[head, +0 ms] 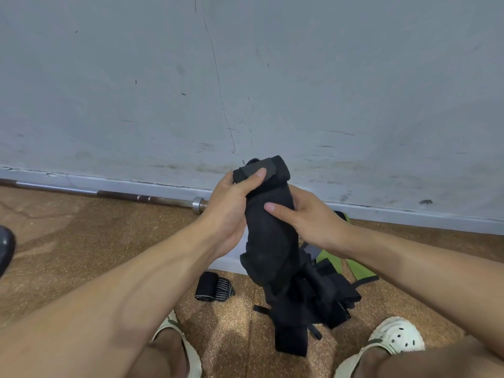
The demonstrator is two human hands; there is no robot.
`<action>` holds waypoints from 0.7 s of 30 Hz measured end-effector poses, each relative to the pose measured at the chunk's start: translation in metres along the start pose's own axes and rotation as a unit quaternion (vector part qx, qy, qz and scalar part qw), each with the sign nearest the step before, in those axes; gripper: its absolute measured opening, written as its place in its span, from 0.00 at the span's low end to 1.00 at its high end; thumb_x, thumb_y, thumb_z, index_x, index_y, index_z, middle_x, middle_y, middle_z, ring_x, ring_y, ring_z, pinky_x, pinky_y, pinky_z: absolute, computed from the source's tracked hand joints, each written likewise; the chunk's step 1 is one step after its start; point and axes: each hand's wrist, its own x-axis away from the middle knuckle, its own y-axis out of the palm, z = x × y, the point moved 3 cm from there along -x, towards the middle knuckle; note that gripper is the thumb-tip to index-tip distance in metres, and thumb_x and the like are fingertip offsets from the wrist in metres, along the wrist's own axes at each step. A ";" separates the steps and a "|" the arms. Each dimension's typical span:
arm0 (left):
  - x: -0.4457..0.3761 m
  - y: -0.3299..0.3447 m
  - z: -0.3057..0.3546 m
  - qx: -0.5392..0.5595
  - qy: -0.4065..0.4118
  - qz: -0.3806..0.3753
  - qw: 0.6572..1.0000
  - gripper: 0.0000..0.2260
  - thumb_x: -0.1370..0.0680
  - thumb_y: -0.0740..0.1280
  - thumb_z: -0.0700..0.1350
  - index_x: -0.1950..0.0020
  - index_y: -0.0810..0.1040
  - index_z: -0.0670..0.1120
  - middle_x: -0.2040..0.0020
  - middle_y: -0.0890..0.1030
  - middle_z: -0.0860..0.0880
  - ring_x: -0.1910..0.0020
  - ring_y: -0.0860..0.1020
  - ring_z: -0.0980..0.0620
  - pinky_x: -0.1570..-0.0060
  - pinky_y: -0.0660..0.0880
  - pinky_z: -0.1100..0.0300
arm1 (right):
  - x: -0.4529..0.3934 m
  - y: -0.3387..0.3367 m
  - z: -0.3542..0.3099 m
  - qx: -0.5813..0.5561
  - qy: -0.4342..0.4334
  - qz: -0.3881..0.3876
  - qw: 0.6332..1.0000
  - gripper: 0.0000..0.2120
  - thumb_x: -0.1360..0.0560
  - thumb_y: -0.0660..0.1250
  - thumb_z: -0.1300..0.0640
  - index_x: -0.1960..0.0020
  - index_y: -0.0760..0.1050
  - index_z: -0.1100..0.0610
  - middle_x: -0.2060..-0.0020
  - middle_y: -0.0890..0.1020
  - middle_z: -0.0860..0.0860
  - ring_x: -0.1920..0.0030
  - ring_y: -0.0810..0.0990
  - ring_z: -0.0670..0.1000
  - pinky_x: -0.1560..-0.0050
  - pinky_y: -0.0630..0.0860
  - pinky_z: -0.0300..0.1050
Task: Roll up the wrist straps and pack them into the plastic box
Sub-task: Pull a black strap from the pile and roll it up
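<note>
Gripping a black wrist strap (268, 236) w/ both hands, a person crouches over a cork-coloured floor (81, 241) facing a scuffed grey wall (245, 77). Left hand (231, 208) curls round the strap's rolled upper end, thumb pressed flat on a grey hook-and-loop patch (259, 170) at the top of the roll. Right hand (311, 216) clasps the strap lower down from the other side, thumb laid across the black fabric, fingers wrapped behind & mostly hidden. Strap is held in the air, roughly upright, its loose tail (291, 336) hanging down betw. the person's feet.

Below the hands, on the floor, lies a heap of more black straps (327, 293), tangled; how many, can't tell. Green strap (354, 266) lies partly under that heap on its right side, near the wall's base. To the heap's left, apart from it, sits a rolled black-and-white striped strap (214, 289).

White plastic box (226, 261) shows only as a pale edge under the left wrist, beside the wall; contents hidden.

Barbell (122, 196) lies along the foot of the wall at left, its metal collar close to the left hand in the view. Person wears off-white perforated clogs: left clog (185, 347) & right clog (392, 339) at bottom of view. Dark rounded object (5, 246) cut off at the left edge, unidentifiable.
</note>
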 end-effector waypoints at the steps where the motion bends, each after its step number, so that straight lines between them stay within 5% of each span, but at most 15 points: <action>1: 0.000 0.001 0.000 0.004 0.002 0.010 1.000 0.19 0.20 0.70 0.46 0.31 0.76 0.40 0.39 0.84 0.39 0.41 0.83 0.41 0.38 0.79 0.45 | 0.000 0.002 -0.001 -0.026 0.013 -0.010 1.000 0.17 0.18 0.67 0.51 0.30 0.74 0.48 0.41 0.85 0.43 0.41 0.84 0.43 0.38 0.80 0.45; 5: 0.001 0.002 -0.001 -0.001 0.016 0.048 0.999 0.17 0.21 0.72 0.45 0.33 0.76 0.42 0.41 0.84 0.41 0.44 0.85 0.44 0.47 0.83 0.51 | 0.000 0.009 0.000 -0.051 0.043 -0.025 0.997 0.20 0.19 0.70 0.52 0.29 0.72 0.49 0.40 0.84 0.44 0.42 0.84 0.43 0.40 0.81 0.42; 11: -0.004 -0.004 0.006 0.008 0.037 0.088 0.995 0.18 0.21 0.72 0.45 0.33 0.76 0.42 0.40 0.84 0.42 0.42 0.84 0.45 0.39 0.80 0.45 | 0.000 0.001 0.006 -0.049 0.076 0.085 0.992 0.22 0.27 0.78 0.49 0.38 0.71 0.51 0.45 0.83 0.49 0.48 0.86 0.49 0.44 0.83 0.49; 18: -0.006 -0.010 0.003 0.018 0.054 0.148 0.987 0.18 0.21 0.73 0.46 0.33 0.75 0.43 0.40 0.84 0.44 0.43 0.84 0.46 0.41 0.81 0.45 | 0.000 0.006 0.013 -0.059 0.086 0.068 0.992 0.17 0.25 0.77 0.51 0.41 0.75 0.52 0.52 0.88 0.51 0.54 0.88 0.48 0.53 0.80 0.40; 21: -0.006 -0.011 0.003 0.029 0.055 0.167 0.984 0.18 0.22 0.73 0.46 0.34 0.75 0.44 0.41 0.84 0.45 0.43 0.84 0.46 0.41 0.81 0.46 | -0.002 0.009 0.013 -0.074 0.094 0.031 0.992 0.17 0.24 0.76 0.52 0.40 0.75 0.54 0.50 0.88 0.53 0.51 0.88 0.51 0.47 0.83 0.47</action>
